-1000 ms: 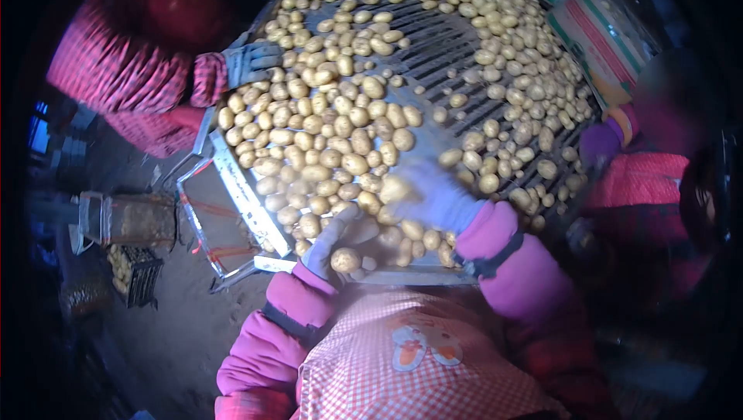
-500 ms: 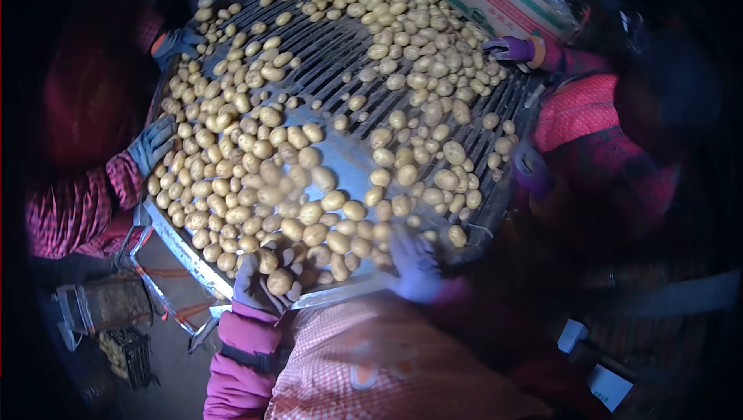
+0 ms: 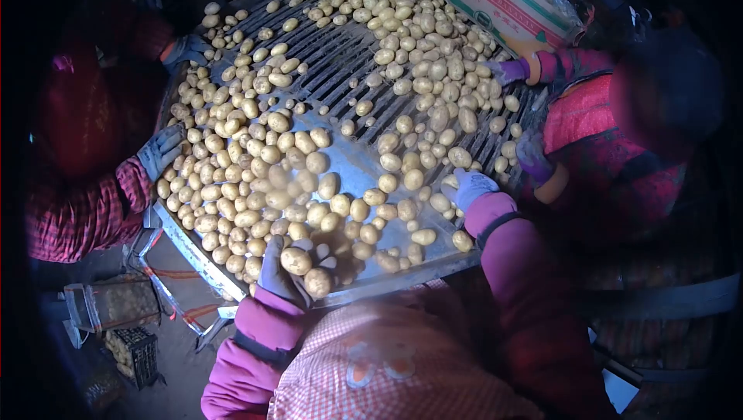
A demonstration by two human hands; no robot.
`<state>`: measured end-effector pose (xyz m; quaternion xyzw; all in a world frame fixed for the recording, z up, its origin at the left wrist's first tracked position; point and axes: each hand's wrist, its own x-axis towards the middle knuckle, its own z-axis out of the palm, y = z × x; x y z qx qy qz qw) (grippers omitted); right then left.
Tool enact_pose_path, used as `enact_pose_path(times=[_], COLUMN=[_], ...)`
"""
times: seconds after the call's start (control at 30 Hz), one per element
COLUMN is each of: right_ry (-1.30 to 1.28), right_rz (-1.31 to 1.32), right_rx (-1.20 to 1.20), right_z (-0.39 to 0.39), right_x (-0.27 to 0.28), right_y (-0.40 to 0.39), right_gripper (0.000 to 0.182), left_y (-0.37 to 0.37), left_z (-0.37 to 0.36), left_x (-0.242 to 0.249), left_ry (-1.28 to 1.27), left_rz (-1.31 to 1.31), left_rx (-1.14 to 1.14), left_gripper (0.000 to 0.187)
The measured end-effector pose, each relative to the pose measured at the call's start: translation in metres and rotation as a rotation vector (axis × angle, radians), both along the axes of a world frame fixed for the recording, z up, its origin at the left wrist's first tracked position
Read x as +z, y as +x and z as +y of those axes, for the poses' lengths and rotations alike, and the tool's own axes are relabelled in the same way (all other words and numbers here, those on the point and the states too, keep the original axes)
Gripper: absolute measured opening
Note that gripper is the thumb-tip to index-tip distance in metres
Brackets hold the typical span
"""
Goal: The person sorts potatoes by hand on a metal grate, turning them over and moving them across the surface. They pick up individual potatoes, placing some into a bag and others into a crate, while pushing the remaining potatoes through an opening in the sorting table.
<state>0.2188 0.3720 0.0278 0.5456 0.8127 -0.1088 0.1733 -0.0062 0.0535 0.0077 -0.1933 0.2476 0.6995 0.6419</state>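
Observation:
My left hand (image 3: 283, 274), in a grey-purple glove, is cupped at the table's near edge. Two potatoes lie in it: one potato (image 3: 296, 260) by the thumb and another potato (image 3: 317, 283) lower down, with the fingertips showing beyond them. My right hand (image 3: 474, 188), gloved in light purple, reaches to the right side of the sorting table (image 3: 352, 158). Its fingers and thumb are around a potato (image 3: 449, 182), partly hidden by the glove. Many loose potatoes (image 3: 232, 180) cover the table's left side and far end.
Two co-workers' gloved hands (image 3: 160, 150) rest along the left edge. At the right, another person's purple gloves (image 3: 532, 158) touch the slatted part. Printed cardboard boxes (image 3: 507, 2) stand at the far right. A black crate (image 3: 133, 354) sits on the floor at lower left.
My right hand has moved right and away from me, from the near edge to the potatoes at the right. My left hand has shifted slightly right, still with potatoes in it.

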Motion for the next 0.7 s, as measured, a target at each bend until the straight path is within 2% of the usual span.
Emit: enact_pose_path(times=[0.07,0.1,0.13,0.17,0.2,0.27,0.3,0.33,0.4,0.47,0.5,0.53,0.57,0.6,0.63,0.67,0.7], right_ry=[0.074,-0.001,-0.003,-0.111,-0.220,-0.329,-0.488,-0.356,-0.262,-0.180,-0.110,-0.237,0.007,0.126,0.276,0.470,0.404], right_rz=[-0.027,0.171,0.172,0.451,0.728,1.230,1.336,1.185,0.924,1.038,0.900,1.073,1.155,0.957,0.775,0.542,0.467], right_rx=[0.131,0.014,0.013,-0.091,-0.195,0.004,0.039,0.113,0.265,0.494,0.559,0.458,0.353,0.172,0.043,0.131,0.101], right_z=[0.001,0.000,-0.006,-0.013,-0.025,-0.065,-0.086,-0.108,-0.142,-0.150,-0.140,-0.120,-0.096,-0.060,-0.046,-0.018,-0.001], right_x=[-0.003,-0.002,-0.004,-0.005,-0.002,-0.008,-0.003,0.010,0.052,0.006,0.056,0.041,0.016,-0.004,0.015,-0.008,-0.035], right_y=[0.012,0.013,0.015,0.017,0.015,-0.007,-0.024,-0.045,-0.071,-0.067,-0.065,-0.056,-0.036,-0.015,0.002,0.028,0.044], right_gripper=[0.056,0.055,0.055,0.046,0.038,0.025,0.022,0.028,0.036,0.042,0.043,0.040,0.037,0.035,0.039,0.050,0.064], left_y=[0.003,0.006,0.007,0.005,0.007,0.013,0.016,0.021,0.026,0.023,0.023,0.023,0.027,0.025,0.023,0.022,0.023], left_z=[0.001,0.002,0.003,0.005,0.006,0.009,0.013,0.019,0.026,0.024,0.022,0.020,0.021,0.021,0.020,0.019,0.019], left_x=[0.005,-0.001,-0.005,-0.009,-0.010,-0.008,-0.006,-0.003,-0.003,-0.017,-0.013,-0.007,0.002,0.004,0.006,0.008,0.011], left_ry=[0.037,0.054,0.075,0.081,0.085,0.149,0.239,0.294,0.242,0.342,0.312,0.283,0.254,0.252,0.300,0.348,0.330], left_rz=[-0.059,-0.045,-0.032,-0.155,-0.157,-0.051,-0.085,-0.121,-0.127,-0.046,-0.025,-0.004,0.028,0.025,0.038,0.051,0.019], left_rx=[-0.028,-0.019,-0.015,-0.042,-0.043,-0.179,-0.225,-0.242,-0.258,-0.274,-0.271,-0.265,-0.189,-0.178,-0.185,-0.193,-0.183], left_gripper=[0.064,0.062,0.061,0.051,0.051,0.045,0.045,0.051,0.056,0.064,0.065,0.066,0.069,0.069,0.070,0.071,0.072])
